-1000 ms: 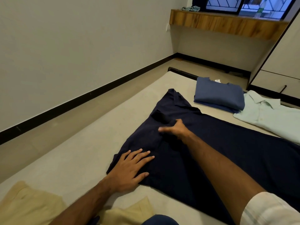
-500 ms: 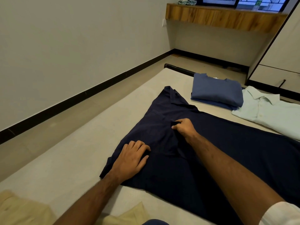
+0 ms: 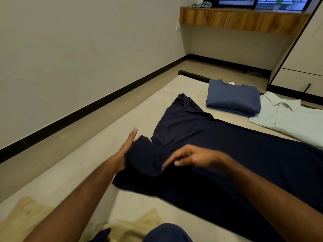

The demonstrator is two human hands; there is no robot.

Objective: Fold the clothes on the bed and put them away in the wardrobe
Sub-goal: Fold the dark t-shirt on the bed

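Observation:
A dark navy shirt (image 3: 218,147) lies spread across the bed (image 3: 143,205). My left hand (image 3: 125,151) has lifted its near left sleeve, with the cloth draped over the palm and the thumb pointing up. My right hand (image 3: 190,157) hovers just right of that raised sleeve, fingers loosely apart and pointing left, holding nothing that I can see. A folded blue T-shirt (image 3: 232,98) sits at the far end of the bed. Beside it lies a pale mint shirt (image 3: 290,119), laid flat. The wardrobe (image 3: 305,55) stands at the right edge.
Beige clothing (image 3: 132,227) lies crumpled at the near edge of the bed. A strip of floor (image 3: 73,137) runs between bed and left wall. A wooden ledge (image 3: 241,20) sits under the window, with a small cloth on it.
My left hand went from pressing flat on the navy shirt to lifting its sleeve. My right hand left the shirt's middle and came nearer, toward the raised sleeve.

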